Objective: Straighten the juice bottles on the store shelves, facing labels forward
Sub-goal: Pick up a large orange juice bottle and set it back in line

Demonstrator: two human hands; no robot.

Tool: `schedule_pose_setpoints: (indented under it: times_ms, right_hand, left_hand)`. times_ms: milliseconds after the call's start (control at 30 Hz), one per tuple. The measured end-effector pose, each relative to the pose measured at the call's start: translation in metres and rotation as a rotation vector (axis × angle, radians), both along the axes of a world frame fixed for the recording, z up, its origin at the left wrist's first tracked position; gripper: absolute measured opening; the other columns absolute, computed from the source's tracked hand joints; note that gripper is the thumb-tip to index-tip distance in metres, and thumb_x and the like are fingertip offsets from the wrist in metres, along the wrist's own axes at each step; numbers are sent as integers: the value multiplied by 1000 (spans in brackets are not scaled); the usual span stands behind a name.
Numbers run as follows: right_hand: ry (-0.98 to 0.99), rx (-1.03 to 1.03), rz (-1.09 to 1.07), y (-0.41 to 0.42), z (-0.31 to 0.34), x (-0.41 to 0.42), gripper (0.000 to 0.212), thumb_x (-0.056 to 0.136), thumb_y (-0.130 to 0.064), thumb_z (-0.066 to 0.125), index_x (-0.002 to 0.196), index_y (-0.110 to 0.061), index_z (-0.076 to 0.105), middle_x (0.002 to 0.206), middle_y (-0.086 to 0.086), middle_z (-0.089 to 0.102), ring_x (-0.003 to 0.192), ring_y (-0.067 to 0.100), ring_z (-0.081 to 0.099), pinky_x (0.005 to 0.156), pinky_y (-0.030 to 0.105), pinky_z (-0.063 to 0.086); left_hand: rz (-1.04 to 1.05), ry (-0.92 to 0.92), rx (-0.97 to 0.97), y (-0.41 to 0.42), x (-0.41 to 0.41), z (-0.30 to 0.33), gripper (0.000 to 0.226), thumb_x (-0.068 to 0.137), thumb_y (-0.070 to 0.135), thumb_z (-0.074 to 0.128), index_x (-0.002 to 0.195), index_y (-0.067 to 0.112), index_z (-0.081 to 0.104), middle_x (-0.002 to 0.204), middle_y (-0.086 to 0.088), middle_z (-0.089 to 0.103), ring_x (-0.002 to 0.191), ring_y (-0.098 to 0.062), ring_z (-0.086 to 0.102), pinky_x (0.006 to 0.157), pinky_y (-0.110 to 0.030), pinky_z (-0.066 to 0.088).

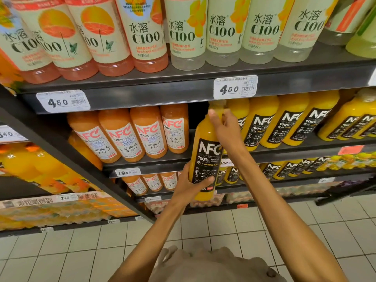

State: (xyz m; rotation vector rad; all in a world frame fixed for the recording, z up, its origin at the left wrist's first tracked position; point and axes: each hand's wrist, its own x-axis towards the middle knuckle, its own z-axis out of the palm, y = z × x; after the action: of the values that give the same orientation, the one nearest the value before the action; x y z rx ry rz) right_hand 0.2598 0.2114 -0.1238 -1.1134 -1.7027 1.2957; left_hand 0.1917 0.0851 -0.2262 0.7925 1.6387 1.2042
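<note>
A tall yellow NFC orange juice bottle [207,151] with a black label facing me is held upright in front of the middle shelf [154,159]. My left hand [190,185] grips its lower part, thumb across the label. My right hand [222,125] grips its neck near the cap, just under the upper shelf edge. Behind the bottle is a dark gap [196,117] in the row, between the orange NFC bottles [142,135] on the left and the yellow NFC bottles [284,123] on the right.
The upper shelf [162,90] carries C100 bottles [183,31] and two 4.50 price tags [235,87]. Lower shelves hold smaller NFC bottles [284,168]. A side shelf unit [40,169] with orange bottles stands left. White tiled floor [223,231] lies below.
</note>
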Motion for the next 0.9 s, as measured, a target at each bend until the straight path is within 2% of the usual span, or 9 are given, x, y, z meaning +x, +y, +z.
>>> schedule_pose_setpoints:
  times_ms: [100, 233, 433, 500, 567, 633, 767, 833, 900]
  right_hand:
    - [-45, 10, 29, 9, -2, -5, 29, 97, -39, 48, 76, -22, 38, 70, -3, 33, 60, 8, 32, 54, 22, 30]
    - [-114, 104, 48, 13, -2, -12, 33, 96, -33, 51, 70, -21, 35, 68, -4, 30, 59, 8, 29, 49, 12, 32]
    - [-87, 73, 14, 18, 5, -6, 37, 94, -26, 56, 66, -18, 33, 67, -3, 30, 58, 8, 28, 47, 9, 31]
    - [-80, 92, 30, 15, 11, -4, 30, 94, -26, 56, 71, -17, 39, 71, 1, 37, 60, 11, 34, 53, 10, 35]
    - [-52, 117, 69, 14, 20, -4, 10, 94, -22, 56, 92, -12, 53, 83, 17, 50, 66, 24, 45, 61, 20, 43]
    - [-52, 152, 91, 17, 23, -5, 24, 95, -16, 55, 113, 1, 56, 79, 23, 53, 58, 25, 44, 55, 22, 44]
    - [-72, 158, 76, 20, 20, -5, 36, 95, -12, 54, 110, 20, 50, 71, 23, 52, 50, 13, 44, 49, 21, 39]
    - [-61, 179, 100, 19, 18, -5, 35, 95, -14, 54, 109, 18, 51, 86, 31, 57, 65, 27, 54, 60, 34, 45]
    - [-67, 194, 133, 20, 17, -7, 23, 95, -17, 54, 112, -2, 55, 108, 35, 55, 86, 39, 53, 74, 35, 46]
  left_hand:
    - [17, 53, 19, 17, -12, -6, 80, 71, 28, 81, 138, 24, 38, 122, 13, 57, 112, -5, 53, 85, -14, 44]
    - [48, 104, 26, 36, -22, -8, 83, 72, 22, 82, 141, 19, 37, 135, -1, 55, 121, -13, 51, 101, -32, 44]
    - [77, 90, 52, 43, -15, -9, 82, 72, 23, 81, 140, 23, 36, 124, 10, 55, 114, -5, 50, 83, -9, 40]
    - [92, 85, 64, 46, -13, -6, 81, 72, 23, 81, 140, 22, 36, 124, 10, 55, 113, -3, 50, 82, -8, 41]
    - [114, 106, 80, 50, -15, -3, 82, 71, 23, 82, 139, 21, 37, 124, 11, 54, 113, -4, 50, 78, -3, 41]
    - [110, 133, 89, 56, -19, 2, 83, 72, 23, 82, 141, 19, 37, 128, 7, 54, 116, -5, 50, 79, -2, 41]
    - [86, 229, 69, 67, -29, 9, 73, 73, 19, 81, 134, 14, 42, 129, 0, 57, 114, -8, 52, 74, 0, 43]
    - [96, 285, 33, 68, -29, 7, 68, 73, 22, 81, 130, 13, 46, 127, -3, 59, 117, -14, 55, 79, -5, 42]
    - [115, 341, -13, 67, -24, 4, 66, 74, 29, 79, 129, 13, 47, 131, -5, 56, 121, -18, 53, 92, -22, 44]
